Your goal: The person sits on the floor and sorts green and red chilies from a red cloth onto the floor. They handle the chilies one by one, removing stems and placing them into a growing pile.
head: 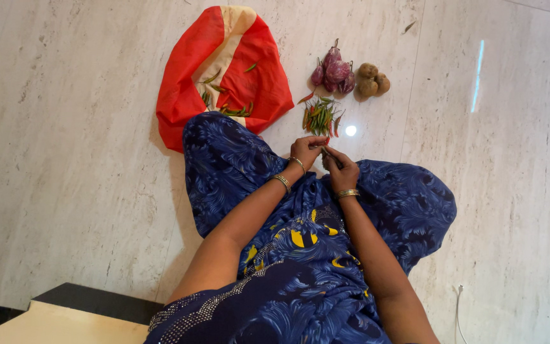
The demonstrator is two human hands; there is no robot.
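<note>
I sit on a pale marble floor in a blue patterned dress. My left hand point(307, 150) and my right hand point(341, 169) meet just in front of my knees and both pinch one thin chilli point(328, 151). A small heap of green and red chillies point(321, 117) lies on the floor right beyond my fingers. A red and cream cloth bag point(224, 70) lies to the left with a few green chillies point(233, 109) scattered on it. Both wrists carry metal bangles.
Several purple brinjals point(335, 71) and a few brown potatoes point(373, 81) sit beyond the chilli heap. A bright light spot point(351, 130) reflects on the floor. A dark and cream step edge point(65, 312) is at the lower left; a white cable point(458, 306) lies at the lower right.
</note>
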